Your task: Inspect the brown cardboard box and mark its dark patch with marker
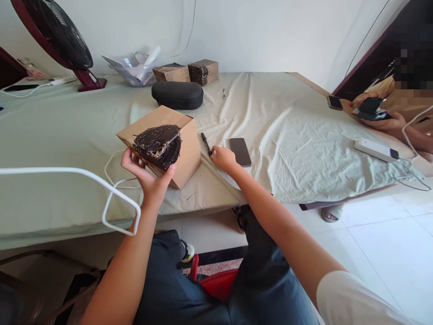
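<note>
My left hand (146,175) grips the near end of a brown cardboard box (176,135), tilted up off the cloth-covered table (61,135). The box's near face is scribbled over in black ink. My right hand (222,158) rests on the cloth beside the box, its fingers curled at the lower end of a black marker pen (205,143) that lies on the cloth. A dark phone (240,151) lies flat just right of that hand.
A black hard case (177,95) sits behind the box, with two more small boxes (186,72) and a crumpled plastic bag (135,70) farther back. A fan (57,36) stands at back left. White cables (67,174) cross the left. Another person's hands (372,113) hold a phone at right, near a white charger (375,150).
</note>
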A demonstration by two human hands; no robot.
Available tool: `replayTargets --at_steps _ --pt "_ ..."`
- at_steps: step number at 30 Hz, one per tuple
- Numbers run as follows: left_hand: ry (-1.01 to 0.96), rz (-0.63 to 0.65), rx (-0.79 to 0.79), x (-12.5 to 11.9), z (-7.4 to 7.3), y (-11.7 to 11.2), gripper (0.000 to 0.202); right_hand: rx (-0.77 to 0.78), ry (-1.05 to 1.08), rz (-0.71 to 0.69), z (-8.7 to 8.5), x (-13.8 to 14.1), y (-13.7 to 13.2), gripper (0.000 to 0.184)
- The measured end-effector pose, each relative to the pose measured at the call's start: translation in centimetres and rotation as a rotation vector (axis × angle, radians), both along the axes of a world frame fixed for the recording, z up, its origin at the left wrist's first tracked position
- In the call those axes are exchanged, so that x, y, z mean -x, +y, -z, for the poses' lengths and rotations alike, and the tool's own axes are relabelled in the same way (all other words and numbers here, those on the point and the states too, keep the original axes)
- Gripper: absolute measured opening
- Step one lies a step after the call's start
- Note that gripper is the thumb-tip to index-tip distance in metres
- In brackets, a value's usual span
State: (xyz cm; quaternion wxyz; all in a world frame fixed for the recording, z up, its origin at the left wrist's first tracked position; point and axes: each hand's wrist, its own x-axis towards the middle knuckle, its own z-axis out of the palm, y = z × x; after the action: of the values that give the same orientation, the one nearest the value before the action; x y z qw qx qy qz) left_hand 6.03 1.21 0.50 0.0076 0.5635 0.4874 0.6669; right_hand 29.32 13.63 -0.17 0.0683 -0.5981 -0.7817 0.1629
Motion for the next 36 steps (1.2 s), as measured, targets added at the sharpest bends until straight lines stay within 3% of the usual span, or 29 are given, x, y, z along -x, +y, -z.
replayTargets --at_steps 11,15,17,22,28,32,36 --pt "0.024 -0.049 0.041 0.0 -0.1 -0.1 0.110 -0.014 0.045 0.059 0.2 0.9 0.1 0.035" --pt "0.002 -0.028 0.020 0.0 -0.2 -0.1 0.110 -0.013 0.099 0.097 -0.6 -0.4 0.1 0.050" --pt "0.007 -0.028 0.029 0.1 0.0 0.1 0.110 -0.055 0.117 0.181 -1.3 -1.7 0.1 0.054" --pt "-0.002 -0.036 0.037 0.2 0.3 0.6 0.110 -0.021 0.164 0.662 -2.4 -4.6 0.1 0.055" --pt "-0.024 -0.023 0.021 -0.2 0.2 0.7 0.112 0.097 0.370 0.694 -2.7 -5.7 0.7 0.064" --pt "-0.029 -0.038 0.008 -0.1 0.4 0.8 0.111 0.212 0.708 0.617 -2.8 -5.6 1.5 0.029" --pt "-0.027 -0.032 0.008 0.2 0.8 1.1 0.110 0.413 1.194 0.500 -3.7 -4.8 2.0 0.001"
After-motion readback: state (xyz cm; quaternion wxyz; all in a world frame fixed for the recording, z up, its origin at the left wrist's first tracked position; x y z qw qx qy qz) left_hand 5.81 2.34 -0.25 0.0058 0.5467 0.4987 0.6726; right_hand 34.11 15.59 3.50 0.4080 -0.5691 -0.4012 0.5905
